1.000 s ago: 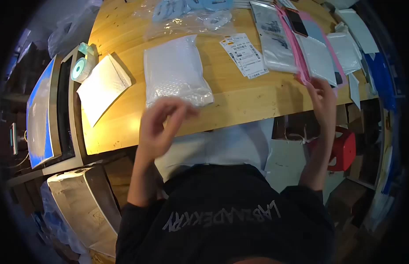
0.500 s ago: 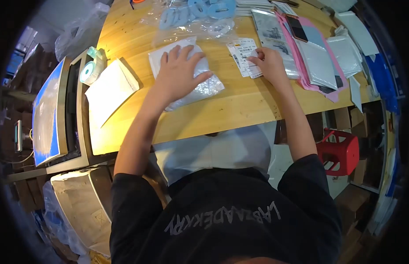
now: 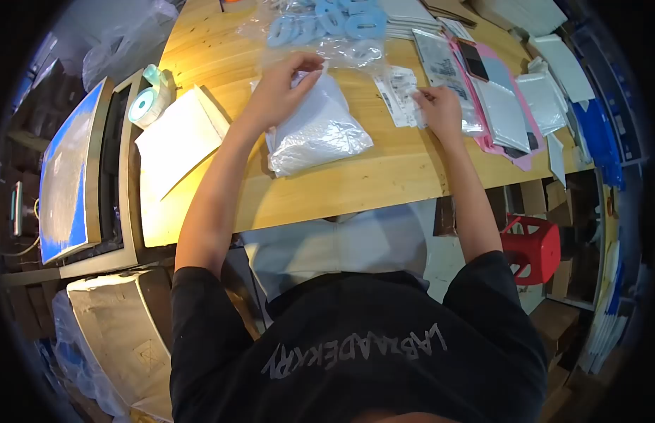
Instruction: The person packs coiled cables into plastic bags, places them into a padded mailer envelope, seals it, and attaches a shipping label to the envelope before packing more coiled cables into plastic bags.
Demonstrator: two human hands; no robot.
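A puffy white plastic mailer bag (image 3: 320, 130) is on the wooden table in front of me. My left hand (image 3: 285, 88) is closed on its far left edge, thumb pointing right and fingers curled over the top. To the right, printed shipping labels (image 3: 396, 95) lie in a small overlapping pile. My right hand (image 3: 440, 111) reaches their right edge, with thumb and forefinger pinched on a label. The fingertips hide part of the print.
Blue ring-shaped pieces in clear plastic (image 3: 327, 25) lie beyond the mailer. A phone (image 3: 472, 60) rests on pink and white mailers at right. Left are a tape roll (image 3: 142, 106), white paper sheets (image 3: 179, 144) and a monitor (image 3: 72, 176). A red stool (image 3: 532, 250) stands below.
My left hand has gone from lying spread on the mailer to gripping its far edge, and the mailer now looks fuller and raised. My right hand stays at the labels.
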